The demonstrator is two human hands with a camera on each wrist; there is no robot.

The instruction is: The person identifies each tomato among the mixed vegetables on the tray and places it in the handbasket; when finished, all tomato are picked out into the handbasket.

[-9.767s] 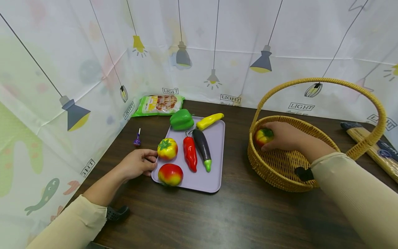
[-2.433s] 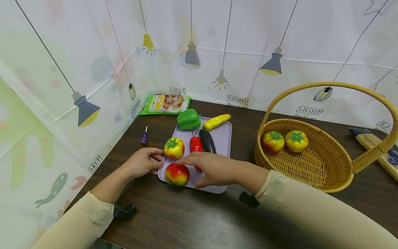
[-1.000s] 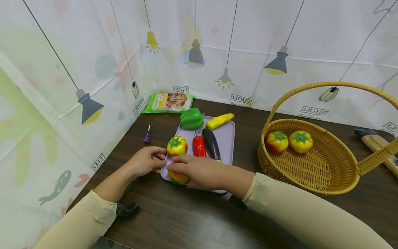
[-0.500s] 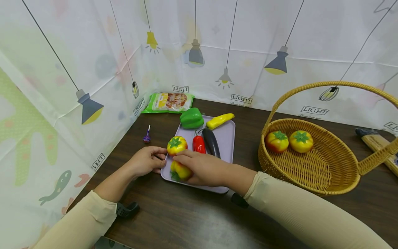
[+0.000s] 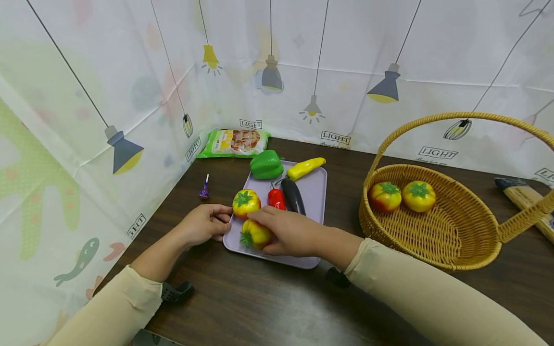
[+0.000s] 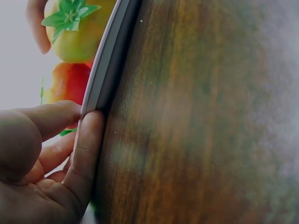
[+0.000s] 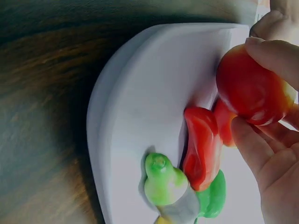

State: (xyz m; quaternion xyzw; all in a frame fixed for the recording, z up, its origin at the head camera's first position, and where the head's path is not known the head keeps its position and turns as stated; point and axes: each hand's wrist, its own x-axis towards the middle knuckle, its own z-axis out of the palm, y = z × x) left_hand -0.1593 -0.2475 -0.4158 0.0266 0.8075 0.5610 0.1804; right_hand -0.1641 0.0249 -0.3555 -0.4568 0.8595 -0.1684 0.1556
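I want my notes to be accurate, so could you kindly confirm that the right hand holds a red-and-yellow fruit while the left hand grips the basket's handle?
Not quite: the left hand grips the edge of the lilac tray, as the left wrist view shows. The right hand does hold a red-and-yellow fruit.

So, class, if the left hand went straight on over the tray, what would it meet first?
The left hand would probably meet the loose tomato on the tray first, just beyond it in the head view, though depth is unclear.

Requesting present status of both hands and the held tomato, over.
Left hand pinching edge of tray. Right hand gripping tomato over tray. Another tomato close beside it.
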